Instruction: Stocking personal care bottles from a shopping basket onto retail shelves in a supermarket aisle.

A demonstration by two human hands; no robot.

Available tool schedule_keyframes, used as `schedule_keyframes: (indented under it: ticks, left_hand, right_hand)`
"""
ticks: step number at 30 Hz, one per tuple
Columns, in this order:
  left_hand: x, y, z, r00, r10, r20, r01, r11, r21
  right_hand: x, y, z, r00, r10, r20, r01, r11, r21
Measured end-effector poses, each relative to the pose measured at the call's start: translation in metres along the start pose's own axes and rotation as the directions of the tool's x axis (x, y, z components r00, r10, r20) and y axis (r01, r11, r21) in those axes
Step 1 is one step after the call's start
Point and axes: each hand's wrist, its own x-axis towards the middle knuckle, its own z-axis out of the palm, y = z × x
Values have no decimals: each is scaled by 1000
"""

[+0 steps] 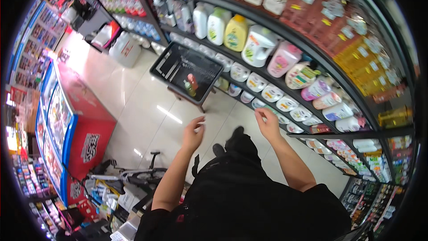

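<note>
My left hand [193, 133] hangs in mid-air over the tiled floor, its fingers loosely bent and apart, holding nothing. My right hand [267, 123] is also empty, fingers slightly curled and apart, nearest the shelving on the right. Ahead of both hands, a black plastic crate [167, 76] rests on a wooden stool; inside it are a small pink bottle [192, 80] and a small green bottle [190, 89]. Along the shelves stand several bottles, among them a yellow jug [236, 33], a white jug [258, 47] and a pink bottle [284, 59].
A red chest freezer [92, 120] with a blue rim stands on the left, a bicycle [133, 175] among cartons at lower left. A white plastic container [125, 51] sits beyond the crate. Dark metal shelving [285, 82] curves from the front round to my right.
</note>
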Motion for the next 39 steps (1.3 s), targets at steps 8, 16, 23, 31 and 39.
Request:
schedule_keyframes:
  ticks: [8, 16, 23, 31, 39]
  left_hand:
    - [65, -12, 0, 964, -162, 210, 212, 946, -244]
    - [161, -84, -104, 942, -320, 104, 329, 941, -82]
    - [250, -129, -138, 904, -397, 158, 414, 905, -96]
    - [369, -193, -131, 897, -204, 393, 119, 966, 232]
    - [422, -194, -81, 726, -167, 667, -260, 832, 491]
  right_hand:
    - [116, -71, 169, 916, 94, 390, -192, 957, 220]
    - [135, 21, 265, 755, 250, 606, -270, 961, -60]
    - [157, 62, 307, 642, 494, 586, -356, 869, -343]
    - [175, 68, 403, 794, 566, 221, -438, 785, -438]
    - [179, 74, 488, 618, 786, -6, -680, 531, -505]
